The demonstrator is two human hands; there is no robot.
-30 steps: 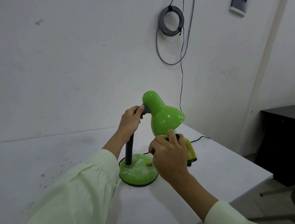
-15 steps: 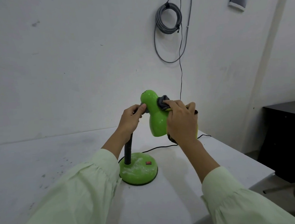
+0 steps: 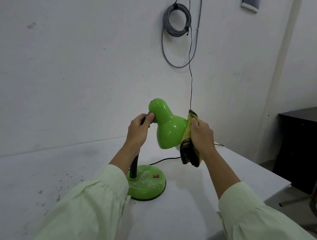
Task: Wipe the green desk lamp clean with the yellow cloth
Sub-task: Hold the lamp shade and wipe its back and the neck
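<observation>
The green desk lamp (image 3: 168, 128) stands on the white table (image 3: 194, 205), its shade tilted down to the right. Its round green base (image 3: 148, 185) carries white dusty smears and a red switch. My left hand (image 3: 139, 131) grips the top of the dark neck just behind the shade. My right hand (image 3: 202, 134) holds the yellow cloth (image 3: 188, 142), which has dark patches, and presses it against the shade's right side. The cloth's lower end hangs below the shade's rim.
The lamp's black cord (image 3: 165, 160) runs from the base across the table and up the wall. A coil of grey cable (image 3: 177, 19) hangs on the wall above. A black cabinet (image 3: 304, 149) stands at the right, past the table's edge.
My right hand has carried the cloth from under the shade's rim up onto its top, then down to its right side. My left hand has stayed on the neck.
</observation>
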